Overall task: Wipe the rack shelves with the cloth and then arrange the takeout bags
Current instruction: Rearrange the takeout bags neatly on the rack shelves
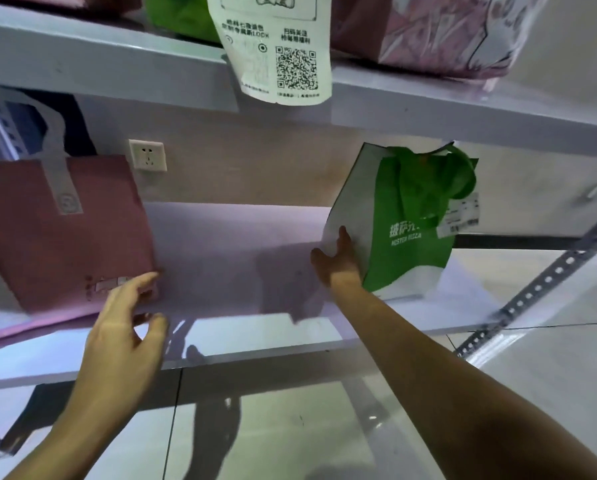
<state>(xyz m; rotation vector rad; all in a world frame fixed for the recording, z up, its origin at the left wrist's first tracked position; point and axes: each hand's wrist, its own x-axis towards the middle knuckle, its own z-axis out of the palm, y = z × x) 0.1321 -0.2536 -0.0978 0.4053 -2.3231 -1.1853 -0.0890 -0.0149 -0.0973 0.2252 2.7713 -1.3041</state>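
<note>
Green-white bag (pixel 407 230) tilted, right on shelf (pixel 220 251); pink bag (pixel 65 230) left.

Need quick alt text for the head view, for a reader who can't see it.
Right hand presses the white side of a green-and-white pizza bag on the middle rack shelf; left hand reaches, fingers spread, toward a pink bag at the left.

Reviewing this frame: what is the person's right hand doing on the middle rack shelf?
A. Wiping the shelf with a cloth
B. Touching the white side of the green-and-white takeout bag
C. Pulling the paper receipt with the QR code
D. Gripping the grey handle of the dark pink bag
B: the right hand lies with straight fingers against the white side panel of the green-and-white fabric takeout bag; no cloth is in view.
</note>
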